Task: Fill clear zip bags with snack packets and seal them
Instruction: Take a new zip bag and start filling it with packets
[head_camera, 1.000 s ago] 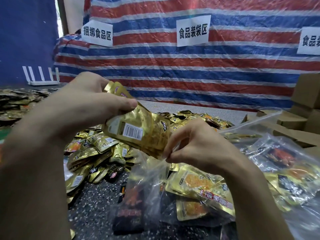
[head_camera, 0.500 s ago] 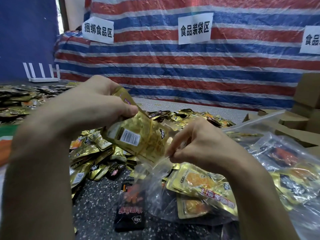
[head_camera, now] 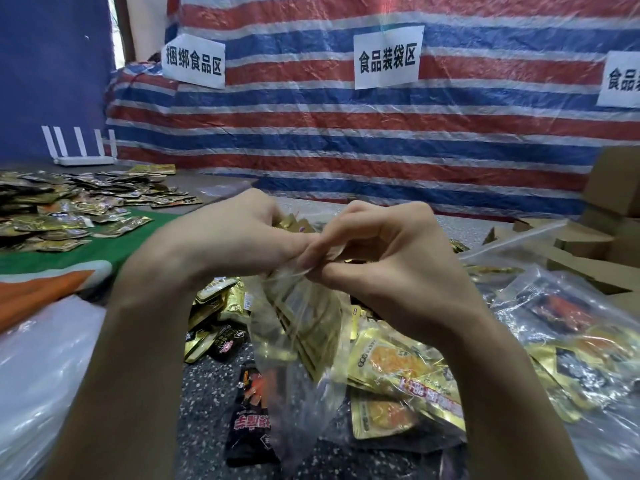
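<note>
A dark speckled tabletop (head_camera: 207, 393) is being used as the carrying surface. Its left part is being covered by a green cloth (head_camera: 52, 261), and a wide heap of gold snack packets (head_camera: 69, 209) is being borne there, reaching toward the back. At the back left, a white router (head_camera: 83, 159) with upright antennas is being supported. Near the middle, a smaller pile of gold packets (head_camera: 214, 306) is being carried directly on the speckled surface, and a black packet (head_camera: 249, 427) printed in red is being carried just in front of it. To the right, yellow packets (head_camera: 398, 368) with an orange picture and filled clear bags (head_camera: 571, 334) are being borne, and cardboard boxes (head_camera: 588, 244) are being carried at the far right.
</note>
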A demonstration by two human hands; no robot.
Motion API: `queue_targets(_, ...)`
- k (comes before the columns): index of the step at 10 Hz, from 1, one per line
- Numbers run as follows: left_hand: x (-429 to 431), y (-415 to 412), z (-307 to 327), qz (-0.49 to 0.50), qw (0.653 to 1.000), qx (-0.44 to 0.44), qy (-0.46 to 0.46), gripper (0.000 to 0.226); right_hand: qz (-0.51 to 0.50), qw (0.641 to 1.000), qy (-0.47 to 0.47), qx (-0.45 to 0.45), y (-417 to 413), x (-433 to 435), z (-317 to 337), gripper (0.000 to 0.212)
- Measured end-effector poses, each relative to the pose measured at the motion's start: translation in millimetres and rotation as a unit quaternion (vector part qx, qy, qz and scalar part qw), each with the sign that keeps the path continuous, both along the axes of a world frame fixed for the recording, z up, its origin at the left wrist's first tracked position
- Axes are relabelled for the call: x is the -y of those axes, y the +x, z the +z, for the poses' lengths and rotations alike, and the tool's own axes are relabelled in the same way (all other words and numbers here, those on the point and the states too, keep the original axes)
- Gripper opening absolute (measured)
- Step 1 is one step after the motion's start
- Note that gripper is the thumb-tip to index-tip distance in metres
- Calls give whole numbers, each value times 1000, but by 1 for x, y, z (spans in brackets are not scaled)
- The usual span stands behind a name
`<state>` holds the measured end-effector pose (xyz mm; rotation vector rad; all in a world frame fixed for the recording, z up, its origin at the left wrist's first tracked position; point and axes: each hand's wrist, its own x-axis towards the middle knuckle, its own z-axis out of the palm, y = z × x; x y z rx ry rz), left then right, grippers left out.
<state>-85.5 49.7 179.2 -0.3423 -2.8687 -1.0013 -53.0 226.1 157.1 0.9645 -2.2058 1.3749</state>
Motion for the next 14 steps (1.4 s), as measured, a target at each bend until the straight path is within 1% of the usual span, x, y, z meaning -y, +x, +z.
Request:
queue_targets(1, -2, 1, -1, -8, 1000, 17, -15, 76, -13, 999, -26, -23, 2, -4, 2, 22)
queue_targets(2, 3, 5, 2, -56, 995, 80, -19, 84, -40, 999, -19, -21, 3, -12, 4, 23)
queue_targets(3, 16, 8, 6, -117, 990, 75, -12, 78, -73, 997, -17, 3, 4, -21, 6, 23)
queue_targets(4, 19, 7, 7, -175, 983, 33, 39, 63, -78, 994, 44, 66, 4, -28, 7, 18)
queue_targets(5, 14, 1, 4, -194, 973, -19, 123, 47, -82, 978, 127, 141, 4, -33, 6, 22)
queue_targets(6, 10, -16, -3, -166, 961, -61, 213, 32, -113, 972, 132, 158, 2, -37, 6, 39)
queue_targets(7, 3, -46, -21, -112, 974, -88, 178, 18, -128, 972, 122, 158, 2, -42, 9, 42)
queue_targets(8, -4, -74, -50, -92, 993, -62, 36, 5, -130, 971, 126, 154, 2, -46, 8, 40)
queue_targets(9, -13, -87, -79, -128, 991, 16, -26, 18, -128, 973, 125, 144, 3, -49, 9, 33)
queue_targets(10, -20, -94, -106, -126, 981, 84, -122, 31, -125, 975, 115, 143, 3, -52, 8, 23)
queue_targets(11, -18, -103, -119, -45, 985, 117, -117, 42, -132, 975, 111, 143, 2, -56, 7, 21)
queue_targets(12, -17, -103, -118, -29, 991, 103, -82, 46, -136, 974, 110, 146, 2, -56, 7, 18)
queue_targets(13, -16, -100, -115, -14, 991, 92, -91, 50, -144, 971, 110, 153, 1, -59, 7, 35)
queue_targets(14, -17, -97, -113, -10, 985, 116, -126, 56, -146, 970, 117, 158, 0, -60, 6, 39)
